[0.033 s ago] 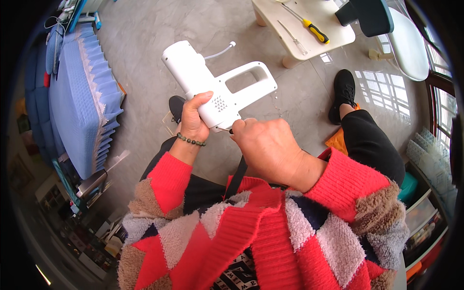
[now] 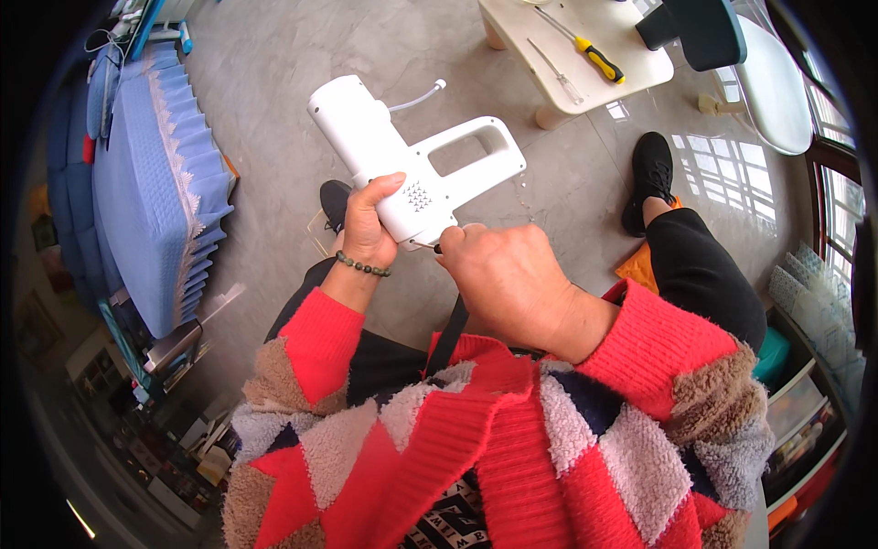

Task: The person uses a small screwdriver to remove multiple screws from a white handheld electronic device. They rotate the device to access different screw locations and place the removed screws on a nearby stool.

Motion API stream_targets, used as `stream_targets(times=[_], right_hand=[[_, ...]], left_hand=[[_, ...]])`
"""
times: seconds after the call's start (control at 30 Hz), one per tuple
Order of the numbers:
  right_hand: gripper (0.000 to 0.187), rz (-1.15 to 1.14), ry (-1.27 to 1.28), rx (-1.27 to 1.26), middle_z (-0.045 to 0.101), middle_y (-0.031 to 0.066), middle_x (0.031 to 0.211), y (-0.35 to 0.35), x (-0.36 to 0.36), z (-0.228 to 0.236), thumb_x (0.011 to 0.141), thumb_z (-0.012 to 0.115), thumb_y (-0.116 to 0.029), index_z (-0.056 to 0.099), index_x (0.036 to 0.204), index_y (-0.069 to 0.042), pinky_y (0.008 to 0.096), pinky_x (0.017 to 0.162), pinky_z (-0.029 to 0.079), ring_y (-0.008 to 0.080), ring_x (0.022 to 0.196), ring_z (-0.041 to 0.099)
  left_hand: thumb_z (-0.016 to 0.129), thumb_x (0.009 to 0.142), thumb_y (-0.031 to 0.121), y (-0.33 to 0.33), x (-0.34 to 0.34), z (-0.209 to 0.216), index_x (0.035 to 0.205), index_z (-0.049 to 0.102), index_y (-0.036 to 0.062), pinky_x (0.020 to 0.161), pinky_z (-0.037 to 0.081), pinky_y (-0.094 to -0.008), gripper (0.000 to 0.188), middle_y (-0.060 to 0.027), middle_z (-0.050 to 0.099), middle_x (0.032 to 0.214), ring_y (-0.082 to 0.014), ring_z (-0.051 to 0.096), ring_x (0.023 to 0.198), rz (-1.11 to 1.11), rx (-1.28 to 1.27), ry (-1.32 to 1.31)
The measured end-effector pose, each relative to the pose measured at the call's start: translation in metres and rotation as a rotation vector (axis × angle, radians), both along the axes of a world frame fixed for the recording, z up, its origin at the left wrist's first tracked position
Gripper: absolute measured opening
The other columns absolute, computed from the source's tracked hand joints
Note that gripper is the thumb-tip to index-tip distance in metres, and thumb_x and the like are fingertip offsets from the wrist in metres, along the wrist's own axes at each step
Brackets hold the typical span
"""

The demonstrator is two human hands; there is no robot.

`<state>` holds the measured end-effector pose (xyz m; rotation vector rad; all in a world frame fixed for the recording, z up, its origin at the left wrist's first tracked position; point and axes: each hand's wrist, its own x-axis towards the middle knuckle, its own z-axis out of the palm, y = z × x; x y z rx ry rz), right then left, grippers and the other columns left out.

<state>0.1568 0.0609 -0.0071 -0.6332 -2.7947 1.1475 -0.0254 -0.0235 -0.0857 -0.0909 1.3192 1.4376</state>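
Note:
A white plastic gun-shaped appliance (image 2: 366, 137) with a loop handle, small screw holes and a patch of vent slots is held up above the floor. A short white hose (image 2: 417, 97) sticks out of its far side. My left hand (image 2: 369, 220) is closed round its near end, the thumb lying on top beside the vents. Closed at the lower right of the appliance, my right hand (image 2: 512, 279) grips a screwdriver (image 2: 423, 244). The thin metal shaft and a dark bit of handle show; its shaft reaches the appliance's near edge. My right fingers hide the rest.
A cream low table (image 2: 585, 96) at the far right bears a yellow-and-black screwdriver (image 2: 599, 59) and a slim clear-handled one (image 2: 556, 71). Beside it stands a white-seated chair (image 2: 773, 91). A blue-covered bed (image 2: 142, 201) lies at the left. An orange bag (image 2: 640, 273) is near my right foot.

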Motion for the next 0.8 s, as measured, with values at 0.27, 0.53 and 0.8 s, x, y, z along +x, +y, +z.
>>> stream_targets(times=[0.27, 0.53, 0.8], right_hand=[[0.004, 0.022, -0.001, 0.026, 0.063, 0.0108, 0.066, -0.001, -0.003, 0.000, 0.070, 0.059, -0.008, 0.061, 0.073, -0.005, 0.0360, 0.049, 0.052, 0.0250, 0.059, 0.066], [0.004, 0.072, -0.037, 0.019, 0.064, 0.0114, 0.065, -0.002, -0.007, 0.000, 0.070, 0.060, -0.007, 0.063, 0.070, -0.005, 0.0365, 0.049, 0.052, 0.0258, 0.060, 0.067], [0.004, 0.106, -0.066, 0.023, 0.064, 0.0109, 0.065, -0.003, -0.009, 0.000, 0.070, 0.060, -0.008, 0.063, 0.069, -0.005, 0.0373, 0.050, 0.052, 0.0255, 0.060, 0.067]], left_hand=[[0.062, 0.078, 0.012, 0.000, 0.003, 0.005, 0.122, 0.047, -0.0057, 0.091, 0.049, -0.0399, 0.050, -0.0152, 0.060, 0.107, -0.0277, 0.060, 0.100, 0.021, 0.004, 0.033], [0.064, 0.076, 0.011, 0.001, 0.008, 0.007, 0.121, 0.047, -0.0053, 0.089, 0.050, -0.0399, 0.051, -0.0137, 0.059, 0.106, -0.0261, 0.060, 0.098, -0.025, 0.032, 0.103], [0.064, 0.076, 0.010, 0.004, 0.013, 0.013, 0.119, 0.049, -0.0041, 0.087, 0.050, -0.0380, 0.047, -0.0121, 0.059, 0.104, -0.0243, 0.060, 0.097, -0.034, 0.032, 0.095]])
